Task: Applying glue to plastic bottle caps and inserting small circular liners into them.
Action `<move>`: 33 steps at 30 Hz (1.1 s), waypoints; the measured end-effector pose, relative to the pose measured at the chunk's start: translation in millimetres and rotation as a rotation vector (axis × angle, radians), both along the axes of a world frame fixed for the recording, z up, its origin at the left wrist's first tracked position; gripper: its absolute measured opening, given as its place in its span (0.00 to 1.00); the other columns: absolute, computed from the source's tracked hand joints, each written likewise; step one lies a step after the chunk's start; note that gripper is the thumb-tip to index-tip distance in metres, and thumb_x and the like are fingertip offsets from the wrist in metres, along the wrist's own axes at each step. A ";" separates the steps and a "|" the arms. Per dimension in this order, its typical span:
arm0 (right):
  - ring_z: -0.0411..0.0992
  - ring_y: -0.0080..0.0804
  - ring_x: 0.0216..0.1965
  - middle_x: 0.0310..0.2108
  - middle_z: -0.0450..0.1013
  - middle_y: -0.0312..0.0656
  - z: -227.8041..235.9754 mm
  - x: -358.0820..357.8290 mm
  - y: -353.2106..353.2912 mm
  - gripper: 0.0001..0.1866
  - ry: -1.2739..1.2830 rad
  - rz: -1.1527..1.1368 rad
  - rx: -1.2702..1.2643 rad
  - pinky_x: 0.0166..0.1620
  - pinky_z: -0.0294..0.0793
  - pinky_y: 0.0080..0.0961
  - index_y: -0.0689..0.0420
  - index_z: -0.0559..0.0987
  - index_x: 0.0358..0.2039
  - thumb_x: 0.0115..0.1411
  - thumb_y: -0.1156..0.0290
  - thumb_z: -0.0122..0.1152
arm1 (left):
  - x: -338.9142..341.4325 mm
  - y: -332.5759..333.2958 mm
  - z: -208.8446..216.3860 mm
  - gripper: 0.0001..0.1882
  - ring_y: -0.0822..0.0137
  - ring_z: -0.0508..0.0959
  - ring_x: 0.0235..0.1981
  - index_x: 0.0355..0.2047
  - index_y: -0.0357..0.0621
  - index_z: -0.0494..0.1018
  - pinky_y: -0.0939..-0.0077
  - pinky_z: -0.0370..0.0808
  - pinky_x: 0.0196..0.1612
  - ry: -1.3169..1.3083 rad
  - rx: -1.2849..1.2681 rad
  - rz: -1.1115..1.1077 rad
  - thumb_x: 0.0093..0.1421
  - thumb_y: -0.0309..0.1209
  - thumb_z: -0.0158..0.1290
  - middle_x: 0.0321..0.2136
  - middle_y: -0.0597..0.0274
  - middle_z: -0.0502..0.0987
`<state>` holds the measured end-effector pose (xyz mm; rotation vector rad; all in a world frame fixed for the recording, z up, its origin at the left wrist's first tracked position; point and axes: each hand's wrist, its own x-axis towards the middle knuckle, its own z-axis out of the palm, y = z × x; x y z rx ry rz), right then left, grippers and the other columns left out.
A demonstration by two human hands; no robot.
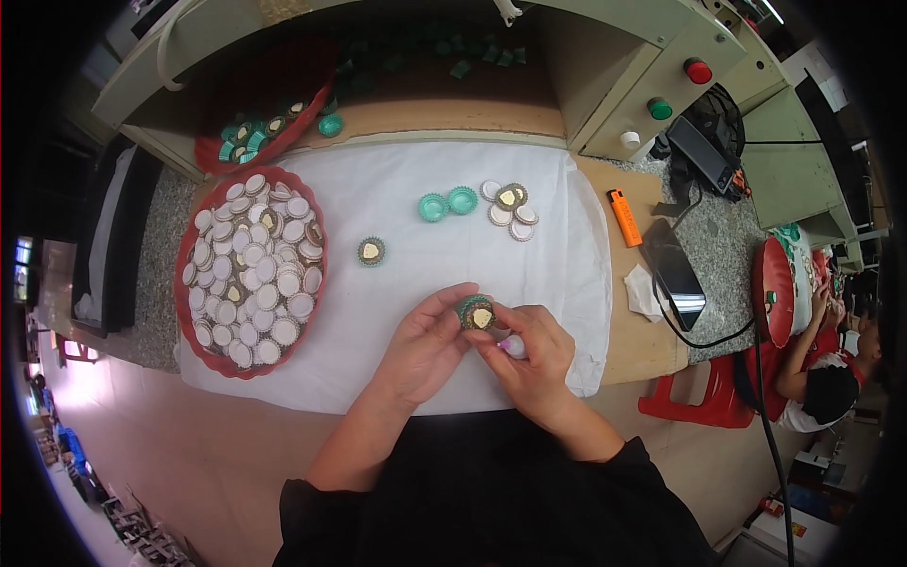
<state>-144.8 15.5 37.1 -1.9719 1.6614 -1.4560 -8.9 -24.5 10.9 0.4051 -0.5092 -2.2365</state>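
Note:
Near the front of the white cloth [331, 189], my left hand [420, 352] holds a small green fluted cup [465, 304] between thumb and fingers. A dark round disc [479, 317] with a pale gold heart-shaped centre sits at the cup's mouth. My right hand [539, 364] is closed around a small white object with a purple tip [512, 347], and its fingertips touch the disc's edge. Beyond my hands stands another green cup with a gold-centred disc [371, 250]. Farther off are two green cups [433, 207] side by side, beside a cluster of white round discs [519, 230].
A red scalloped tray [321, 274] at left is heaped with white discs. Another red tray [203, 156], holding green cups, leans at the shelf opening. An orange lighter [624, 217], a phone [675, 276] and a black cable lie at right. A person works beyond, near a red stool [704, 397].

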 end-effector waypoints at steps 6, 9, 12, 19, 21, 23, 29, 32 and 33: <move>0.69 0.29 0.21 0.21 0.69 0.42 0.6 -0.2 0.5 0.17 0.004 -0.007 0.015 0.22 0.68 0.18 0.61 0.73 0.31 0.38 0.76 0.66 | -0.4 0.5 -0.6 0.17 0.64 0.68 0.44 0.47 0.37 0.59 0.68 0.63 0.50 -0.005 -0.012 0.004 0.57 0.28 0.42 0.41 0.56 0.67; 0.69 0.29 0.21 0.21 0.69 0.42 -0.9 -0.5 0.5 0.17 0.003 0.000 0.010 0.22 0.68 0.18 0.62 0.73 0.31 0.38 0.76 0.66 | -0.5 0.7 0.5 0.18 0.64 0.68 0.44 0.47 0.37 0.60 0.70 0.64 0.48 -0.012 -0.003 0.007 0.56 0.27 0.44 0.42 0.55 0.67; 0.69 0.29 0.21 0.21 0.68 0.42 -3.8 0.0 0.1 0.17 -0.002 -0.001 0.007 0.22 0.68 0.18 0.62 0.73 0.31 0.38 0.76 0.66 | 0.0 0.6 1.3 0.18 0.64 0.67 0.44 0.47 0.37 0.60 0.72 0.64 0.47 -0.014 0.008 0.004 0.55 0.27 0.45 0.43 0.54 0.67; 0.69 0.32 0.20 0.21 0.68 0.40 -5.0 0.2 0.2 0.19 0.014 -0.013 -0.002 0.20 0.65 0.21 0.62 0.73 0.32 0.34 0.77 0.64 | -1.2 1.3 3.7 0.18 0.63 0.69 0.43 0.49 0.35 0.58 0.69 0.63 0.49 -0.060 -0.049 0.009 0.58 0.27 0.40 0.42 0.54 0.67; 0.68 0.32 0.20 0.21 0.68 0.40 -5.7 -0.3 0.3 0.20 0.025 -0.018 -0.005 0.20 0.65 0.22 0.61 0.73 0.32 0.34 0.76 0.64 | -1.5 1.9 7.3 0.20 0.63 0.69 0.43 0.49 0.33 0.57 0.71 0.64 0.47 -0.090 -0.037 0.021 0.57 0.28 0.42 0.43 0.52 0.67; 0.67 0.32 0.20 0.21 0.67 0.39 -6.1 -1.0 0.8 0.22 0.145 -0.046 -0.026 0.20 0.63 0.24 0.60 0.73 0.32 0.30 0.74 0.64 | -2.5 2.9 9.2 0.22 0.62 0.68 0.43 0.49 0.31 0.56 0.73 0.65 0.45 -0.120 -0.027 0.032 0.57 0.29 0.44 0.43 0.50 0.67; 0.64 0.30 0.18 0.21 0.67 0.36 -8.2 0.6 -1.3 0.23 0.260 -0.074 -0.100 0.20 0.60 0.24 0.59 0.74 0.31 0.27 0.70 0.63 | -3.0 5.5 13.8 0.21 0.68 0.71 0.39 0.49 0.30 0.57 0.79 0.67 0.42 -0.241 -0.112 0.061 0.57 0.27 0.43 0.38 0.51 0.70; 0.63 0.30 0.18 0.20 0.67 0.36 -8.9 1.5 -0.8 0.22 0.297 -0.104 -0.124 0.19 0.59 0.23 0.58 0.74 0.30 0.28 0.69 0.62 | -7.3 3.8 22.3 0.19 0.70 0.72 0.36 0.48 0.32 0.59 0.80 0.68 0.39 -0.344 -0.062 0.058 0.55 0.25 0.44 0.38 0.51 0.71; 0.63 0.30 0.18 0.20 0.67 0.36 -9.1 2.5 -1.0 0.22 0.296 -0.102 -0.124 0.19 0.59 0.23 0.58 0.74 0.30 0.28 0.69 0.62 | -9.9 4.3 23.7 0.18 0.71 0.72 0.35 0.46 0.33 0.60 0.81 0.69 0.38 -0.378 -0.054 0.086 0.55 0.24 0.45 0.37 0.51 0.71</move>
